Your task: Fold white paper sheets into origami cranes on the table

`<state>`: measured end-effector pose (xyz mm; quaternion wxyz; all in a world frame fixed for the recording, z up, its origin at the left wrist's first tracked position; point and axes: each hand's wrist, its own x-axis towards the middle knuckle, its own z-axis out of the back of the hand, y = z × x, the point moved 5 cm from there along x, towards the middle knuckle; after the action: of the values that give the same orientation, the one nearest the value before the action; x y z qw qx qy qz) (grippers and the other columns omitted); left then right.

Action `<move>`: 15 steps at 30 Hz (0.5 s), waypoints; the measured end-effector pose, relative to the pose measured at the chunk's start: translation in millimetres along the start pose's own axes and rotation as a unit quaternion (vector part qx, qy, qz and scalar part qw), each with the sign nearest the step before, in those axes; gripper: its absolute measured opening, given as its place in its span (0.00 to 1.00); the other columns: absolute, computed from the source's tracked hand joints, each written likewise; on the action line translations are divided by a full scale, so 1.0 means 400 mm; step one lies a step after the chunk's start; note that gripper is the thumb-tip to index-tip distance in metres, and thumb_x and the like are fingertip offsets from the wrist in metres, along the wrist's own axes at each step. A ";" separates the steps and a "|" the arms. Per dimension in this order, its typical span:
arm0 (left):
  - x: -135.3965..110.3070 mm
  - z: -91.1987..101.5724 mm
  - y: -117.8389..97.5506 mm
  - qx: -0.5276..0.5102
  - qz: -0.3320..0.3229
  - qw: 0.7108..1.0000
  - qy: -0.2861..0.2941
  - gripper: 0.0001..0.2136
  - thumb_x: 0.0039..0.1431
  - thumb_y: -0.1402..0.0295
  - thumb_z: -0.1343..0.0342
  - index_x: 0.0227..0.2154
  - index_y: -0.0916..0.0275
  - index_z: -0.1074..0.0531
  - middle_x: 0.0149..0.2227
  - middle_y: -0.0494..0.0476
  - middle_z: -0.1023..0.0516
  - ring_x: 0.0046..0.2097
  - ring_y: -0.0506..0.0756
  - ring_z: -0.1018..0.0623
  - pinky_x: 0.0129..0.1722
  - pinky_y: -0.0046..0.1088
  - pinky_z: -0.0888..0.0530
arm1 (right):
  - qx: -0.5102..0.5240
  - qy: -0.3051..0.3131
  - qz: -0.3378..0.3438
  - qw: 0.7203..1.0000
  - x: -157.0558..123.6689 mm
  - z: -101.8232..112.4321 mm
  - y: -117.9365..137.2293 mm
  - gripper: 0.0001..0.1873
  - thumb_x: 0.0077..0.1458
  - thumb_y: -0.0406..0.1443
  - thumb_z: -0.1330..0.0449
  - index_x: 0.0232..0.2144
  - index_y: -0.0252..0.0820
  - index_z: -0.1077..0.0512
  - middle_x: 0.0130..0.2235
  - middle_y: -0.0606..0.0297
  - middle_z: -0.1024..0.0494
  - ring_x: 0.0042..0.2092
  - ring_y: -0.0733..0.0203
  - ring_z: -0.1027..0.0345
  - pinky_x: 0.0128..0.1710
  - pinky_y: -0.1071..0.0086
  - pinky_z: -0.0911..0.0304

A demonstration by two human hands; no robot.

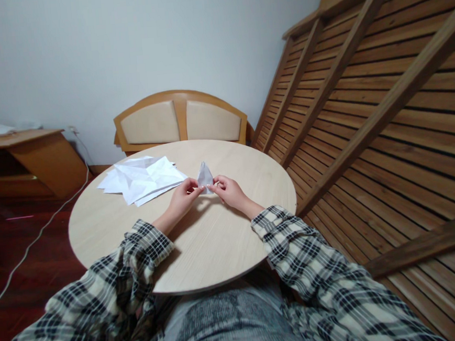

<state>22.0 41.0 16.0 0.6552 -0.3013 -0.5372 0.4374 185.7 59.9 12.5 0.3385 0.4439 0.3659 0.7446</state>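
Observation:
A small piece of folded white paper point(204, 174), pointed at the top, stands upright between my two hands above the round table point(218, 250). My left hand point(184, 196) pinches its lower left edge between thumb and fingers. On the other side, my right hand point(228, 191) grips the lower right edge in the same way. Both thumbs press near the paper's bottom, close to each other. To the left of my hands lies a loose pile of creased white paper sheets point(143, 177), overlapping one another.
Behind the table stands a wooden headboard point(182, 116) with two cream panels. Wooden slatted frames point(368, 112) lean along the right side. At the left are a low wooden cabinet point(49, 158) and a white cable point(32, 243) running across the dark red floor point(19, 229).

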 end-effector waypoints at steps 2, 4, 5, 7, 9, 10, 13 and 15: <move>0.002 0.001 0.011 -0.031 0.002 0.999 -0.009 0.08 0.51 0.69 0.36 0.32 0.61 0.30 0.32 0.53 0.27 0.33 0.52 0.29 0.35 0.31 0.32 | 0.007 0.002 0.003 1.000 0.001 -0.001 -0.001 0.14 0.57 0.46 0.41 0.33 0.40 0.33 0.23 0.72 0.38 0.24 0.68 0.47 0.23 0.72 0.53; 0.004 0.001 0.022 -0.057 0.009 0.998 -0.011 0.10 0.51 0.69 0.36 0.35 0.60 0.30 0.32 0.53 0.27 0.33 0.52 0.28 0.35 0.32 0.31 | 0.011 0.004 0.001 1.000 0.001 -0.001 -0.003 0.14 0.57 0.46 0.41 0.33 0.40 0.33 0.24 0.72 0.37 0.25 0.68 0.47 0.23 0.72 0.53; 0.005 0.000 0.026 -0.063 0.014 0.998 -0.010 0.11 0.51 0.69 0.36 0.36 0.60 0.30 0.32 0.53 0.27 0.33 0.53 0.28 0.35 0.32 0.31 | 0.014 0.005 -0.001 1.000 0.002 -0.001 -0.005 0.14 0.57 0.46 0.41 0.33 0.40 0.33 0.24 0.71 0.37 0.25 0.67 0.47 0.23 0.72 0.53; 0.005 0.000 0.031 -0.064 0.023 0.998 -0.009 0.12 0.50 0.69 0.35 0.38 0.60 0.29 0.31 0.53 0.27 0.33 0.53 0.28 0.35 0.33 0.31 | 0.017 0.003 -0.001 1.000 0.003 0.000 -0.006 0.14 0.57 0.46 0.41 0.33 0.40 0.33 0.25 0.71 0.36 0.25 0.67 0.46 0.23 0.72 0.52; 0.005 -0.001 0.030 -0.057 0.026 0.998 -0.003 0.12 0.51 0.68 0.35 0.38 0.61 0.28 0.32 0.54 0.25 0.33 0.53 0.28 0.35 0.33 0.31 | 0.016 0.001 0.002 1.000 0.004 0.000 -0.007 0.14 0.56 0.46 0.41 0.33 0.41 0.33 0.25 0.71 0.37 0.26 0.67 0.46 0.23 0.72 0.52; 0.004 -0.003 0.027 -0.056 0.025 0.998 0.006 0.11 0.51 0.68 0.36 0.38 0.61 0.27 0.33 0.55 0.25 0.33 0.54 0.27 0.36 0.34 0.30 | 0.015 0.001 0.003 1.000 0.004 0.000 -0.007 0.14 0.56 0.46 0.41 0.32 0.41 0.33 0.25 0.71 0.37 0.25 0.67 0.46 0.23 0.71 0.53; 0.001 -0.010 0.012 -0.052 0.016 0.998 0.039 0.07 0.52 0.65 0.38 0.33 0.62 0.25 0.33 0.57 0.23 0.34 0.54 0.27 0.36 0.34 0.31 | 0.011 0.000 0.002 1.000 0.004 0.000 -0.008 0.14 0.56 0.46 0.41 0.31 0.41 0.34 0.24 0.72 0.38 0.25 0.67 0.48 0.23 0.71 0.53; -0.001 -0.011 0.002 -0.045 0.014 0.998 0.043 0.07 0.52 0.64 0.38 0.30 0.62 0.25 0.30 0.56 0.24 0.32 0.54 0.28 0.35 0.33 0.31 | 0.008 -0.001 0.001 1.000 0.003 -0.001 -0.006 0.14 0.56 0.45 0.41 0.30 0.41 0.35 0.24 0.72 0.39 0.25 0.67 0.48 0.24 0.71 0.54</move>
<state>25.9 41.2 13.9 0.6571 -0.3567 -0.5234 0.4087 185.5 61.9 11.0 0.3346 0.4473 0.3710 0.7419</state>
